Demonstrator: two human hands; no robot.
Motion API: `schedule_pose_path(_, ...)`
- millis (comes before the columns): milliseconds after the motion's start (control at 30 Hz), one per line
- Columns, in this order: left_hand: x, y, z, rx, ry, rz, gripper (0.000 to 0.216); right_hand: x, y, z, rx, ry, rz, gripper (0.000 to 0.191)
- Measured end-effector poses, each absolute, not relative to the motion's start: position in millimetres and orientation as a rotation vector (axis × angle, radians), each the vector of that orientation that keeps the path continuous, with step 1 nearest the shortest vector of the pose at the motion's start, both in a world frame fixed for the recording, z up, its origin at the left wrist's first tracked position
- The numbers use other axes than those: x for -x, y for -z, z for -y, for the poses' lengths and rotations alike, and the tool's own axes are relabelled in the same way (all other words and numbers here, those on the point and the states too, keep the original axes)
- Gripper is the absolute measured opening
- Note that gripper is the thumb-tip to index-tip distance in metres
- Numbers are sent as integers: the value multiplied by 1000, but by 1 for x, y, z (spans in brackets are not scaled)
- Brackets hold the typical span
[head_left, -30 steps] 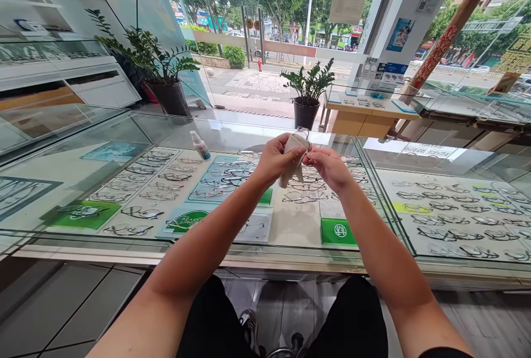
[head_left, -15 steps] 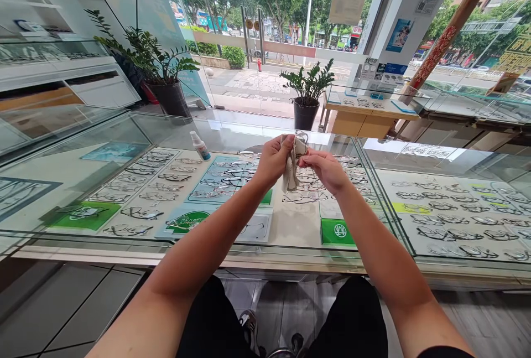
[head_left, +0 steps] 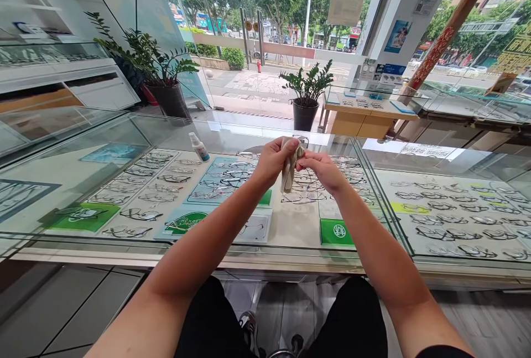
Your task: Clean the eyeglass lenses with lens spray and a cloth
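Note:
My left hand (head_left: 274, 160) is closed on a beige cleaning cloth (head_left: 289, 172), with the thumb on top and part of the cloth hanging below. The cloth is folded around a pair of glasses (head_left: 305, 140); only a thin bit of the frame shows above the fingers, and the lenses are mostly hidden. My right hand (head_left: 321, 169) pinches the glasses at the cloth's right side, its fingertips close to those of my left hand. Both hands are held above the glass display counter (head_left: 286, 247).
A white spray bottle (head_left: 199, 146) stands on the counter to the left of my hands. Under the glass lie rows of eyeglasses (head_left: 143, 214) and a green card (head_left: 338, 231). Potted plants (head_left: 306, 109) stand beyond the counter, before the glass doors.
The cloth has turned and folded over more between my fingers. My right hand has shifted slightly left, nearer to my left hand.

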State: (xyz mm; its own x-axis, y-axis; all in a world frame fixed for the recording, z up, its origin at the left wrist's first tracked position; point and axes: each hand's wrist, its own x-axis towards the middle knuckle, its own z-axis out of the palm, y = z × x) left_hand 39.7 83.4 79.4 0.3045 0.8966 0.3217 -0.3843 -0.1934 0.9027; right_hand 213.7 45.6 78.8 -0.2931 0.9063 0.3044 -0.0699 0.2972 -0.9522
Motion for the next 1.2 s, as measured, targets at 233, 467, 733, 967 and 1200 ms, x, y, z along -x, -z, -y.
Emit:
schedule_pose_path(233, -39, -81, -84, -1249, -1246, -536, 59, -213, -77, -48, 788, -1216, 1471, 22)
schedule_pose_path(467, -36, -84, -82, -1289, -1161, -468, 50, -214, -81, -46, 775, -1301, 1290, 19)
schedule_pose_path(733, -41, -81, -79, -1405, -1314, -535, 52, -210, -77, -46, 759, -1374, 1257, 20)
schedule_pose_path(967, -48, -76, -74, -1431, -1543, -631, 62, -202, -73, -45, 763, -1332, 1341, 22)
schedule_pose_path(1200, -46, -80, -78, -1400, -1431, -548, 69, -206, -72, -48, 742, -1362, 1207, 31)
